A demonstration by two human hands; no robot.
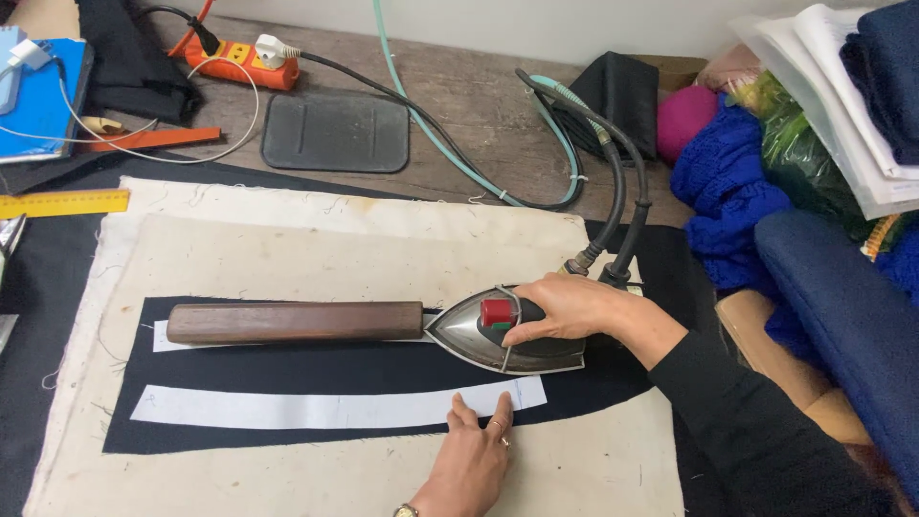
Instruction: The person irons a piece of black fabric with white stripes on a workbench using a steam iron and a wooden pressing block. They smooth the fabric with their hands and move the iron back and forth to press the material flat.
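Two hands are at work, and the risks I see come mostly from the heat. My right hand is wrapped around the handle of the steam iron, fingers curled shut over the grip beside its red knob, and the iron's pointed nose touches, or nearly touches, the right end of the long wooden block. My left hand lies flat and open on the near side, fingers spread, holding nothing, fingertips pressing the right end of the near white strip just beside the iron's sole. I judge that is the main danger: if the iron slides nearward, the fingertips could be burned. If the iron sits too long in one spot it could scorch or shine the black fabric; and if the flat hand lets go, the strip could shift and end up crooked. The two hoses behind the iron could drag and pull it off line.

As for the work itself, the black fabric is a long, gently curved band lying across the middle of the cream pressing pad, left to right. The near white strip lies flat along it; a far white strip mostly hides under the wooden block, only its left end showing
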